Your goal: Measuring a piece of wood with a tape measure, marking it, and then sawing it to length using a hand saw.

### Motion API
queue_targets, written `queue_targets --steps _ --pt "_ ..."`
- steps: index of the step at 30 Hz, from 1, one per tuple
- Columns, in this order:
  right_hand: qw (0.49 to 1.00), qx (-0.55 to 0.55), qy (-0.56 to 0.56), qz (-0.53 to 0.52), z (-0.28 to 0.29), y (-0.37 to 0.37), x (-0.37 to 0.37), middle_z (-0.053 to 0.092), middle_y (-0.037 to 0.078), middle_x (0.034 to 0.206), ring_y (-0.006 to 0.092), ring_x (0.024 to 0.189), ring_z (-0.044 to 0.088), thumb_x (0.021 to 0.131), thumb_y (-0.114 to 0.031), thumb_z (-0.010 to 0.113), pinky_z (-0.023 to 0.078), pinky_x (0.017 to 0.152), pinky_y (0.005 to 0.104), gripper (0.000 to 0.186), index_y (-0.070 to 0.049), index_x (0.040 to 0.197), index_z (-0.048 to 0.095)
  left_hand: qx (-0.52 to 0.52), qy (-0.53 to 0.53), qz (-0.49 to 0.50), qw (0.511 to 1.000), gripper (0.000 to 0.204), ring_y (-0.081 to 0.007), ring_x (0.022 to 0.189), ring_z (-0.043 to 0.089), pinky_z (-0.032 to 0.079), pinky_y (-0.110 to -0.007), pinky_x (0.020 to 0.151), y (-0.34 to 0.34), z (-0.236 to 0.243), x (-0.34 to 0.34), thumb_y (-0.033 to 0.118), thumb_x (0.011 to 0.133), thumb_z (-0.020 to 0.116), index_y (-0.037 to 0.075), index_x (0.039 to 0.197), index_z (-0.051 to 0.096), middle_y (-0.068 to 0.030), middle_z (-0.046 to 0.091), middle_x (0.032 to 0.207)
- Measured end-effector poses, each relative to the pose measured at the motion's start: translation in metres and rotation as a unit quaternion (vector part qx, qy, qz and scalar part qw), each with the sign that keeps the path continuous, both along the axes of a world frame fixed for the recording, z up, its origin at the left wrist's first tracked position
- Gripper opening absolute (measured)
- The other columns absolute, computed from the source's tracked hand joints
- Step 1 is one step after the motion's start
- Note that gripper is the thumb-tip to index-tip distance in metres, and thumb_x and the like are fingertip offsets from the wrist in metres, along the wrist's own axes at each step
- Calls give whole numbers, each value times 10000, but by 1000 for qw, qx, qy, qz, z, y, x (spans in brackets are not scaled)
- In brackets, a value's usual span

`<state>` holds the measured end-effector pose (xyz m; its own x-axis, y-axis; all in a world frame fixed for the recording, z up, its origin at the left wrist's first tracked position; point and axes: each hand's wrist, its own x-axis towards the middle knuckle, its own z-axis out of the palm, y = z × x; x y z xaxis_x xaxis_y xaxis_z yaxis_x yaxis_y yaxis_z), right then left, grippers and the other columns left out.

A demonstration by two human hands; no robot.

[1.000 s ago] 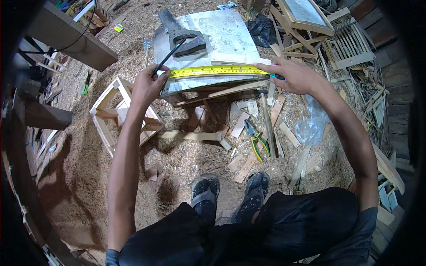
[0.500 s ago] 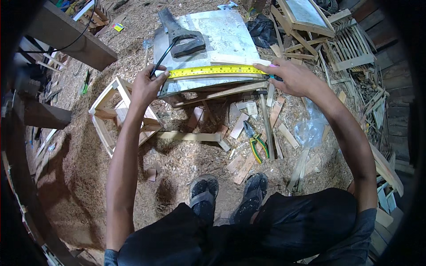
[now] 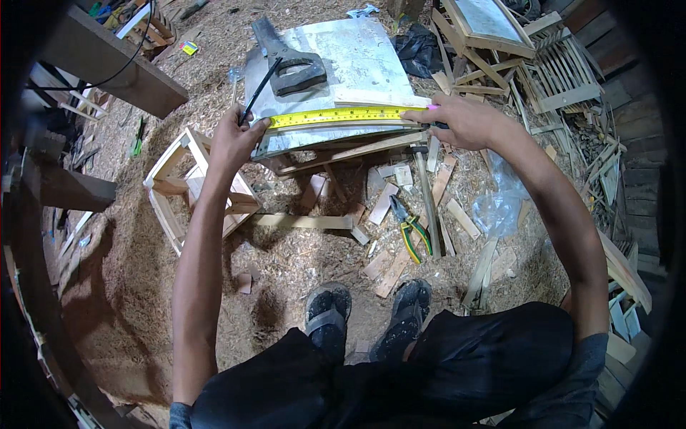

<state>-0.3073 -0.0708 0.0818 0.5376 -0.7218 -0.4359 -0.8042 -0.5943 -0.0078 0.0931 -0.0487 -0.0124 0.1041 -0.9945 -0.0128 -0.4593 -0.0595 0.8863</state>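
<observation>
A yellow tape measure (image 3: 332, 116) is drawn out between my two hands along the near edge of a pale, scuffed board surface (image 3: 354, 53). My left hand (image 3: 234, 139) is closed around a dark pencil-like stick (image 3: 265, 84) and pinches the tape's left end. At the other end, my right hand (image 3: 461, 121) grips the tape, with a bit of pink showing by its fingers. The tape runs over a thin wooden strip. Behind it, a saw with a dark handle (image 3: 300, 74) rests on the board beside a flat wood piece (image 3: 375, 99).
Pliers with yellow-green handles (image 3: 409, 230) and a hammer (image 3: 429, 193) lie among wood offcuts on the sawdust floor. A small wooden frame (image 3: 169, 187) stands at left. Slatted wood pieces (image 3: 568, 71) are piled at far right, with clear plastic (image 3: 498, 207) nearer.
My right hand has shifted slightly left along the tape, its fingers covering a little more. The dark stick in my left hand has tilted more upright. The tape stays stretched.
</observation>
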Motion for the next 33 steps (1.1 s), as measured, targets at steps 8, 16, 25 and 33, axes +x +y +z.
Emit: queue_targets --steps 8,16,25,33 --pt "999 -2 -38 -22 -1 -1 -10 589 159 1219 330 1127 602 967 -254 593 494 956 463 454 -268 1416 524 2 -13 -16 1000 300 -42 567 449 353 -222 478 -3 0 1 146 889 762 94 849 469 50 478 683" --pt "995 -31 -90 -7 -9 -3 -20 622 140 1156 310 1140 604 935 -247 619 501 961 467 407 -160 1332 590 -2 20 -7 1000 307 -32 574 448 352 -211 489 -1 -1 -1 152 880 774 106 828 475 59 478 688" --pt "990 -37 -137 1 -7 -1 -23 657 155 1141 337 1121 615 903 -227 649 497 949 463 337 -86 1207 620 3 14 2 1000 322 -43 584 485 372 -208 501 1 4 -3 164 882 774 111 820 463 46 505 692" --pt "989 -57 -135 16 -12 5 -28 626 158 1173 346 1148 597 927 -243 609 477 984 482 416 -118 1315 529 4 13 -8 1000 333 -35 606 464 371 -202 519 0 3 -3 156 883 773 111 814 451 62 486 698"
